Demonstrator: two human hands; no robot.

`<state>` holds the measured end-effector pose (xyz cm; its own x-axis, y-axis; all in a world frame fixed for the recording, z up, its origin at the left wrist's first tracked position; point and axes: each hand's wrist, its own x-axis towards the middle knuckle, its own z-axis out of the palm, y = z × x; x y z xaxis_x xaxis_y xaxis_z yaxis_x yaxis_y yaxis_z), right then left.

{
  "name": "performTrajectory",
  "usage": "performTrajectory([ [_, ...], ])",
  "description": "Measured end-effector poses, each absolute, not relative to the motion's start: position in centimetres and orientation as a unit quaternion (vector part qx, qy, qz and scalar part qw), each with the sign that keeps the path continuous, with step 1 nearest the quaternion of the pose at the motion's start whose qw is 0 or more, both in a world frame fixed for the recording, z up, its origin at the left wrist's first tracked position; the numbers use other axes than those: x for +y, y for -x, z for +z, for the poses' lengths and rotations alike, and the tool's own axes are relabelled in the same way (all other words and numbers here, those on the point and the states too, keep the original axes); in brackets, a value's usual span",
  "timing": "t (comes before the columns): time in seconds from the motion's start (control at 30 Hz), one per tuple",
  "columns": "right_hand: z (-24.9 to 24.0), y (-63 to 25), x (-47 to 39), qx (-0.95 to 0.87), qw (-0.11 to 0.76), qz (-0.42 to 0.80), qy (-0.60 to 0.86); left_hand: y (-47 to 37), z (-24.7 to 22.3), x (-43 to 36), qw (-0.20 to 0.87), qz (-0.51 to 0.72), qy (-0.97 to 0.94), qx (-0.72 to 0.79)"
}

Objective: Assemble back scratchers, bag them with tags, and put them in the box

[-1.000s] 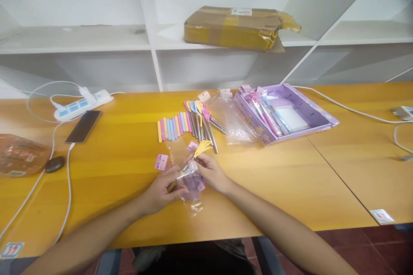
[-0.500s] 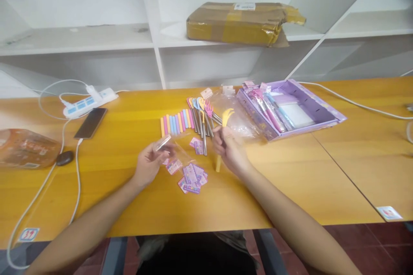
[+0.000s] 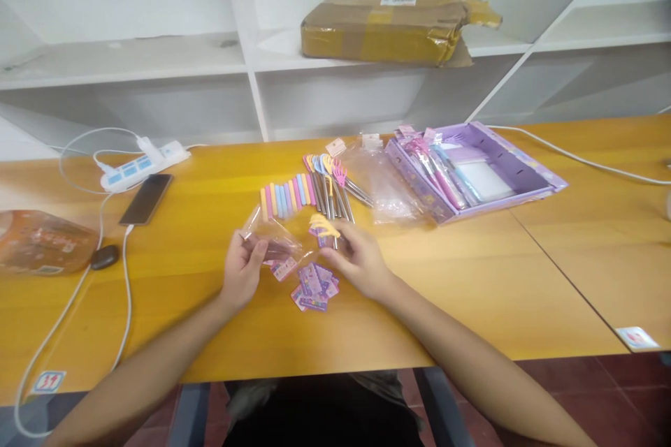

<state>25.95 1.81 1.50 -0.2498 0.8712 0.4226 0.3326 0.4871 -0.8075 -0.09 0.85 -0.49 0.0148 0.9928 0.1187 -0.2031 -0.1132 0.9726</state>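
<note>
My left hand (image 3: 242, 269) pinches a clear plastic bag (image 3: 277, 237), which spreads toward the right. Closed round a yellow claw-headed stick (image 3: 323, 225), my right hand (image 3: 359, 258) is just right of the bag, with the claw pointing left. Below the hands lies a pile of purple and pink cards (image 3: 314, 286). Beyond them are a row of pastel sticks (image 3: 287, 198) and a bunch of metal rods with coloured claw heads (image 3: 328, 181). Clear bags (image 3: 385, 185) lie to the right of the rods.
A purple box (image 3: 529, 199) holds packaged items at the right. At the left are a power strip (image 3: 147, 166), a phone (image 3: 147, 199), cables and an orange packet (image 3: 47, 241). A taped cardboard parcel (image 3: 388, 28) rests on the shelf.
My right hand has moved left and turned the yellow claw from upright to pointing left. The bag in my left hand has swung lower and hangs wider beside it.
</note>
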Motion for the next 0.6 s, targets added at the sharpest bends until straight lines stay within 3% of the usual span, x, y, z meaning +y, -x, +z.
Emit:
performTrajectory([
  [0.23,1.2,-25.2,0.7,-0.772,0.426,0.351,0.315,-0.1,-0.8,-0.2,0.624,0.490,-0.521,0.316],
  [0.37,0.5,-25.3,0.6,-0.813,0.414,0.276,0.303,-0.1,-0.2,0.7,0.595,0.447,-0.587,0.319],
  [0.6,1.2,-26.3,1.0,-0.843,0.342,0.197,0.366,0.5,-1.4,1.3,0.574,0.506,-0.495,0.412],
])
